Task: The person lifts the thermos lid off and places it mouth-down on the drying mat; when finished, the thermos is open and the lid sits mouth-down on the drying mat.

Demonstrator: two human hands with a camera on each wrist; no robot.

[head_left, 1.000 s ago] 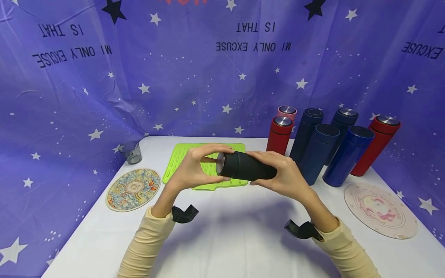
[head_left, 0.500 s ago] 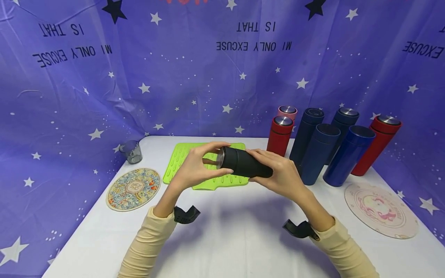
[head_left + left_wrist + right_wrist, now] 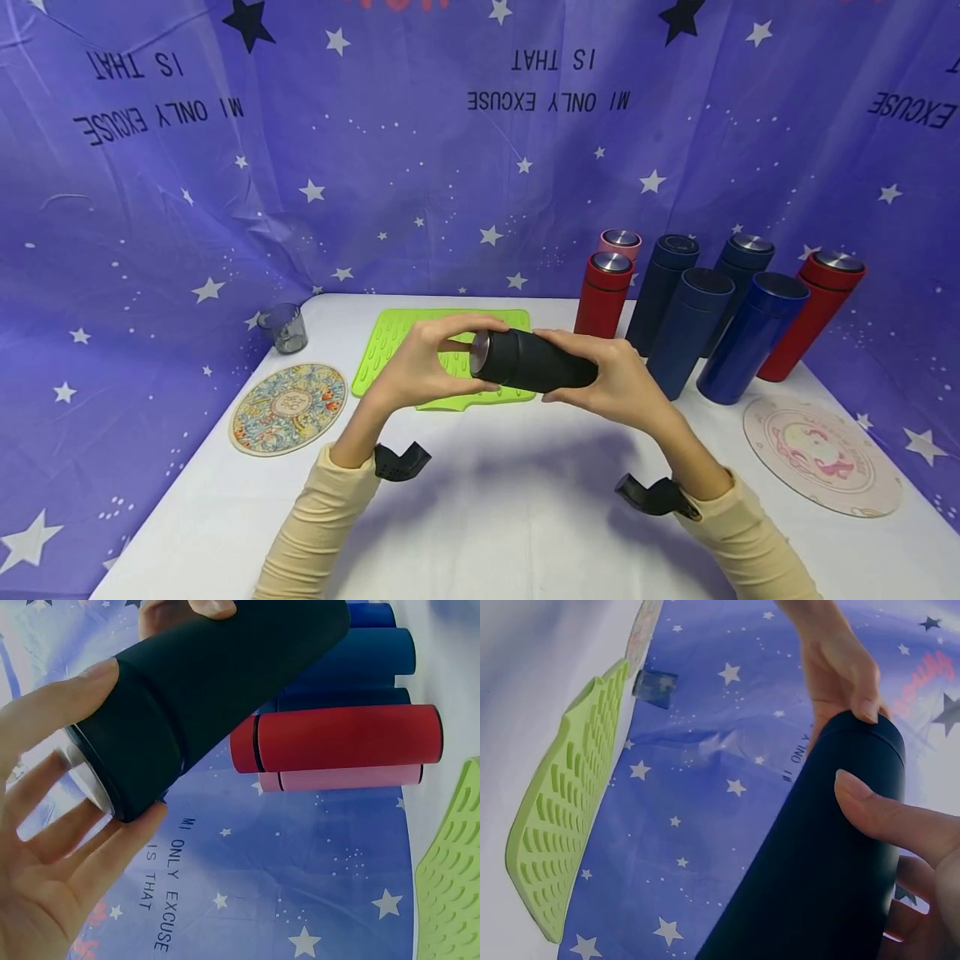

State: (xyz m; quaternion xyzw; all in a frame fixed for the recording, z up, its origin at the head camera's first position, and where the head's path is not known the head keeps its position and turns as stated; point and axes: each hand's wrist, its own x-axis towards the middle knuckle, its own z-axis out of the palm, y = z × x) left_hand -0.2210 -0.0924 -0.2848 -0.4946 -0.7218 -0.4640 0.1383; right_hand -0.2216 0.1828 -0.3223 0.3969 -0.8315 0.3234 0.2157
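A black thermos flask (image 3: 551, 364) lies nearly level in the air between both hands, its silver-topped lid end pointing left. My left hand (image 3: 416, 364) grips the lid, thumb on the near side and fingers on the far side; the left wrist view shows the thumb and fingertips around the lid (image 3: 139, 742). Round the flask's body is my right hand (image 3: 618, 379), its thumb (image 3: 862, 799) laid along the side in the right wrist view. Beneath the flask, in the head view, a green drying mat (image 3: 382, 354) lies on the white table.
Several upright flasks crowd the right back, among them a red flask (image 3: 600, 296) and a blue flask (image 3: 750, 342). A pink round mat (image 3: 825, 458) lies at right; a patterned round mat (image 3: 288, 408) and a grey glass (image 3: 288, 331) are at left. A purple curtain (image 3: 420, 167) hangs behind.
The flask and both hands shifted slightly up, then came back down. The left fingers loosened a little from the lid half a second ago and now close on it again.
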